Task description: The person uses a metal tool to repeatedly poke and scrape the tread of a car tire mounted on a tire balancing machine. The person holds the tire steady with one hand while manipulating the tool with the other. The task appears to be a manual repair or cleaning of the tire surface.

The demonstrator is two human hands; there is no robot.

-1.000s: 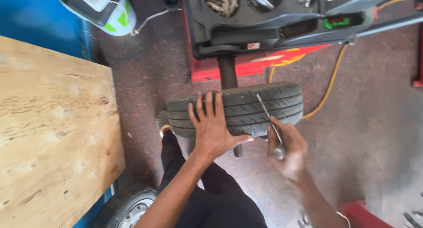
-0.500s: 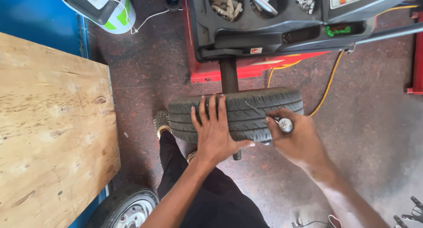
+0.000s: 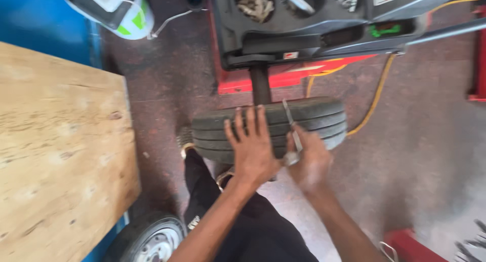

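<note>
- Tyre (image 3: 314, 121): black rubber with grooved tread, standing upright on the shaft of a red and black wheel machine, tread facing up, in the middle of the scene.
- Metal tool (image 3: 292, 133): thin, silver, lying across the tread, tip pointing far, near end in the right hand.

right hand (image 3: 310, 163) | moved in beside left hand (image 3: 254, 146) | tool (image 3: 291, 130) now over tyre (image 3: 324, 118)

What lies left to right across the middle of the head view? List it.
Wooden board → left hand flat on the tyre → right hand holding a thin metal tool → yellow cable.
</note>
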